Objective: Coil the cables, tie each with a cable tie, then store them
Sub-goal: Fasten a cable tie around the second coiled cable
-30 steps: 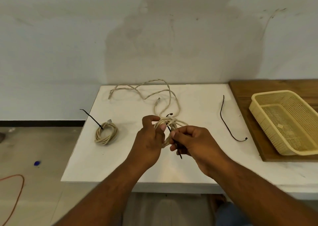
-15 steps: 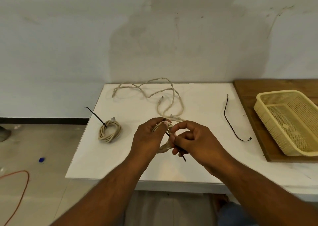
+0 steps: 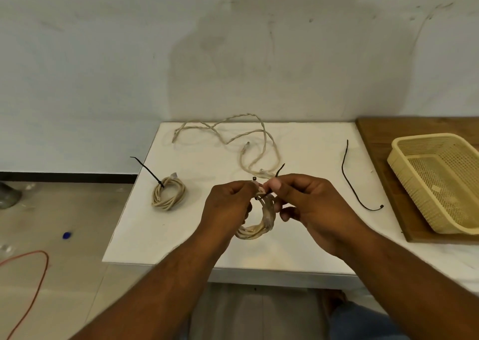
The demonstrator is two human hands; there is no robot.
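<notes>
A beige coiled cable (image 3: 256,229) hangs between my hands above the white table (image 3: 197,236). My left hand (image 3: 229,207) pinches the coil's top. My right hand (image 3: 308,205) pinches a black cable tie (image 3: 279,171) that wraps the coil, its tail pointing up and away. A tied beige coil (image 3: 168,193) with a black tie tail lies at the left. A loose beige cable (image 3: 233,137) sprawls at the table's back. A spare black cable tie (image 3: 351,181) lies to the right.
A yellow plastic basket (image 3: 440,184) stands on a wooden board (image 3: 375,142) at the right. The wall runs close behind the table. On the floor at the left lie an orange cord (image 3: 31,275) and a small blue object (image 3: 67,235).
The tie's tail pointed down below my right hand before; now it sticks up above my fingers. Both hands rose slightly and the coil now hangs lower beneath them.
</notes>
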